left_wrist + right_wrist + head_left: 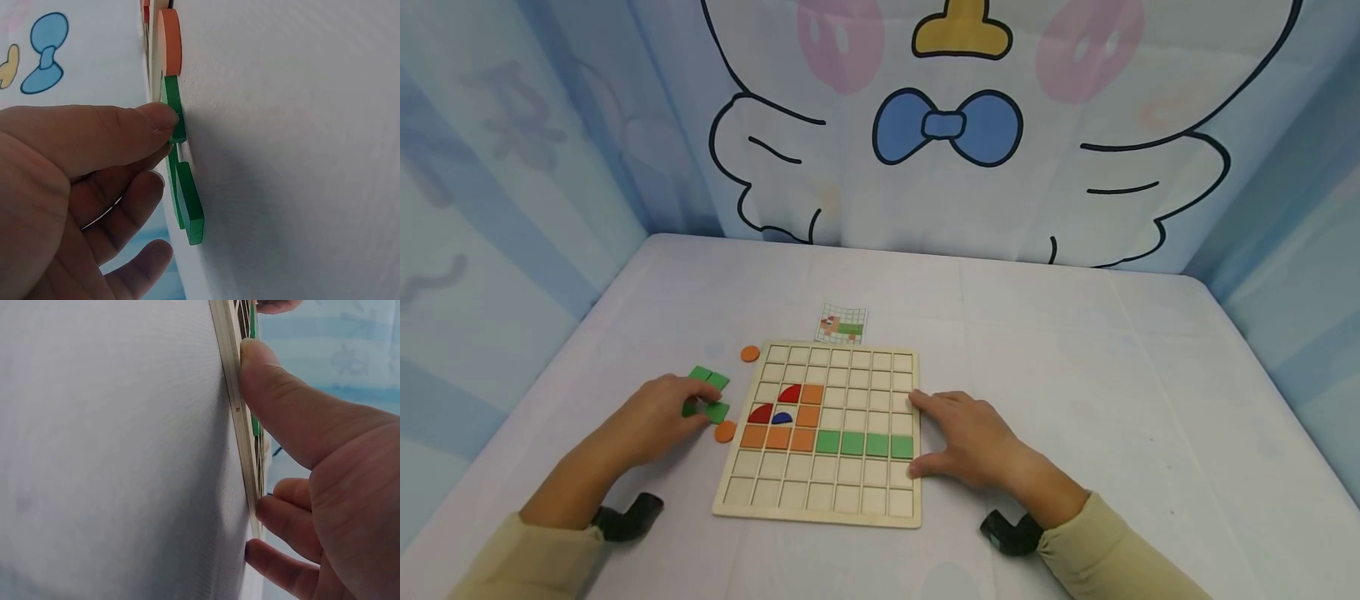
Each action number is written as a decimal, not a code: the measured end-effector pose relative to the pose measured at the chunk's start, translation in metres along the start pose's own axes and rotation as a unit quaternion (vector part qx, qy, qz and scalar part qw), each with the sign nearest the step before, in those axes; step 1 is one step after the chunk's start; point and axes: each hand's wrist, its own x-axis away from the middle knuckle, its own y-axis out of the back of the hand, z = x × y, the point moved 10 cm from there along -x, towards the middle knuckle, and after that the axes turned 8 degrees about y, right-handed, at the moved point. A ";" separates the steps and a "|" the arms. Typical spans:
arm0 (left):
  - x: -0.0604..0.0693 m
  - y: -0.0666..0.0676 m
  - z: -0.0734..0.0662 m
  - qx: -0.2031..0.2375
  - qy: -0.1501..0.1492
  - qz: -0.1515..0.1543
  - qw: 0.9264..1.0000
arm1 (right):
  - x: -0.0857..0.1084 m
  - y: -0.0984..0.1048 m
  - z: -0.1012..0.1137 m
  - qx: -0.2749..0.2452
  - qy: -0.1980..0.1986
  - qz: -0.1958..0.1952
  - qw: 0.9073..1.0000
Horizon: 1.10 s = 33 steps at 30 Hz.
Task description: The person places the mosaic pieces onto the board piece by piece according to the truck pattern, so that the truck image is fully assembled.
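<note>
My left hand [666, 412] is at the left of the wooden grid board [868, 475], its thumb and forefinger pinching a green square tile [173, 94]. More green tiles [710, 377] lie by those fingers, partly hidden by them. In the left wrist view, the thumb covers part of the pinched tile. At the board's right edge rests my right hand [973, 437], thumb and fingers spread and touching the rim. On the board sit red quarter-round tiles [762, 413], a blue half-round piece [782, 418], several orange squares [778, 437] and a row of green squares [853, 443].
A small printed pattern card [841, 324] lies behind the board. Two orange discs [750, 354] are beside its left side, one higher and one nearer the left hand. A white cloth covers the table [1075, 358], and printed curtains [955, 200] hang around it.
</note>
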 end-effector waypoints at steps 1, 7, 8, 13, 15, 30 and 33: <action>0.000 0.000 0.000 -0.001 -0.001 0.000 1.000 | 0.000 0.000 0.000 0.000 -0.001 0.000 1.000; -0.001 0.001 -0.002 -0.002 0.001 0.003 1.000 | 0.000 -0.001 0.000 0.001 -0.002 0.002 1.000; -0.002 0.001 -0.001 -0.001 0.002 0.005 1.000 | 0.000 -0.001 0.000 0.002 -0.002 0.002 1.000; -0.003 0.001 -0.001 -0.003 0.008 0.009 1.000 | 0.001 0.000 0.001 0.000 0.001 0.000 1.000; -0.004 0.001 -0.001 -0.005 0.009 0.011 1.000 | 0.001 0.000 0.001 -0.002 0.002 -0.002 1.000; -0.007 -0.001 0.003 0.004 0.018 0.016 1.000 | 0.000 -0.003 0.001 -0.007 -0.003 0.003 1.000; -0.008 -0.001 0.003 0.004 0.020 0.016 1.000 | 0.000 -0.002 0.002 -0.006 0.001 0.000 1.000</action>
